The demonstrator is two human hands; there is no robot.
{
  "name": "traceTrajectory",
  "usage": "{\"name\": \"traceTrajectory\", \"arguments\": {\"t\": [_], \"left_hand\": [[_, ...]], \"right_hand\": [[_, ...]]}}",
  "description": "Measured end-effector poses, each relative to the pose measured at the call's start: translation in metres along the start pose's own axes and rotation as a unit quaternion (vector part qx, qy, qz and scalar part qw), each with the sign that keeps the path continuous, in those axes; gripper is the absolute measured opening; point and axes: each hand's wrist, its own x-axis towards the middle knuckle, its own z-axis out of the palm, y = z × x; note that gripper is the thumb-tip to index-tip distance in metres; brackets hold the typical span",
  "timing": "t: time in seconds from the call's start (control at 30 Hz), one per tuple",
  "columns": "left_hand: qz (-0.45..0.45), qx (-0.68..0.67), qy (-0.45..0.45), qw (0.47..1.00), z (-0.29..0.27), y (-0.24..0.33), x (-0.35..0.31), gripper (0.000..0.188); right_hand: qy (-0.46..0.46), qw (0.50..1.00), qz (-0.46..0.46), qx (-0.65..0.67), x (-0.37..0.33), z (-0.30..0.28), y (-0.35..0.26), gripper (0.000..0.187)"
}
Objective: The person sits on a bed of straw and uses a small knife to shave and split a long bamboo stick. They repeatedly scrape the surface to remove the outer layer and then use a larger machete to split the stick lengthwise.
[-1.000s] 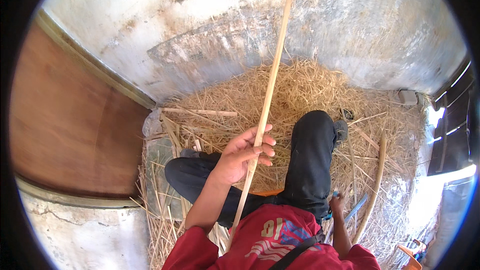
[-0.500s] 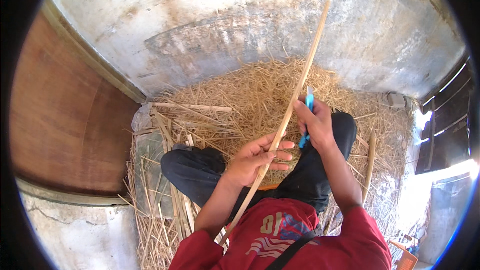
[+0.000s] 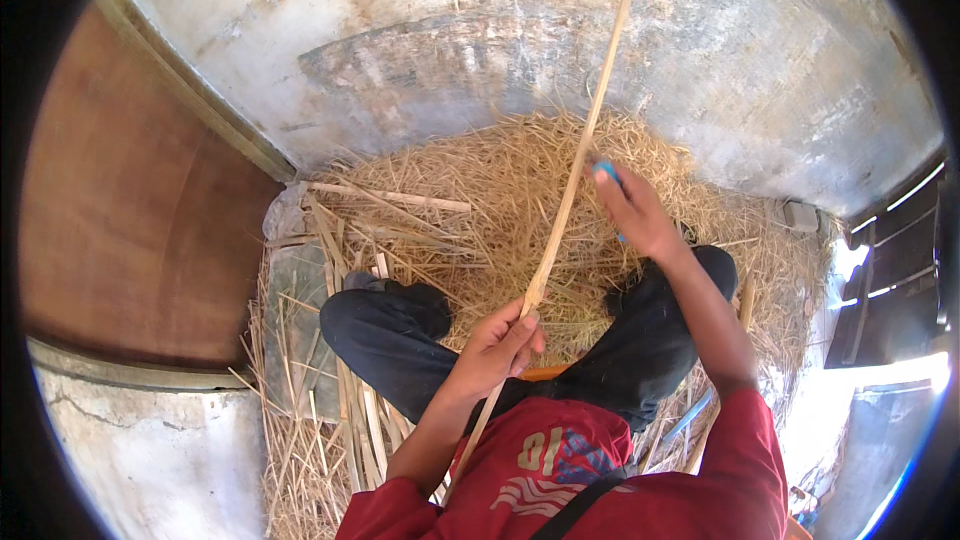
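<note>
My left hand [image 3: 497,348] grips a bamboo strip [image 3: 557,238] mid-frame; my right hand [image 3: 640,216] clasps, mostly hiding, a blue knife [image 3: 606,171]; shavings [image 3: 470,175] heap beyond, brown panel [image 3: 140,210] far left.

One left hand [image 3: 495,348] with one long pale strip [image 3: 568,202], plus one right hand [image 3: 637,212] with one blue tool [image 3: 606,172]: two hands in all. On the floor [image 3: 795,285], one grey block [image 3: 800,216] at the far right corner, one flat strip [image 3: 400,198] near the far left corner and one blue length [image 3: 688,417] toward the right edge. Along the left edge, loose strips [image 3: 375,430] too tangled to count.
</note>
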Motion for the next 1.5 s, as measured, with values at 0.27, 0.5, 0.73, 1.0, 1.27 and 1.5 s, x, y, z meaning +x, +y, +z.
{"name": "traceTrajectory", "arguments": {"t": [0.27,0.5,0.73,1.0,1.27,1.5], "left_hand": [[-0.032,0.038,0.073,0.996,-0.005,0.002,-0.002,0.036],[-0.053,0.066,0.123,0.989,-0.001,-0.004,-0.010,0.042],[-0.074,0.027,0.121,0.990,-0.006,-0.006,-0.004,0.048],[-0.078,0.026,0.133,0.988,-0.003,-0.007,-0.001,0.047],[-0.083,0.069,0.159,0.981,0.000,-0.010,-0.008,0.047],[-0.046,0.162,0.172,0.970,0.006,-0.011,-0.011,0.046]], "right_hand": [[-0.116,0.940,-0.209,-0.242,-0.047,0.033,0.017,0.031],[-0.097,0.910,-0.269,-0.301,-0.033,0.038,0.015,0.047],[-0.109,0.929,-0.269,-0.230,-0.049,0.060,0.036,0.050],[-0.045,0.921,-0.246,-0.298,-0.035,0.064,0.051,0.056],[-0.084,0.924,-0.147,-0.343,-0.023,0.053,0.049,0.058],[-0.032,0.920,-0.208,-0.329,-0.033,0.068,0.060,0.057]]}}
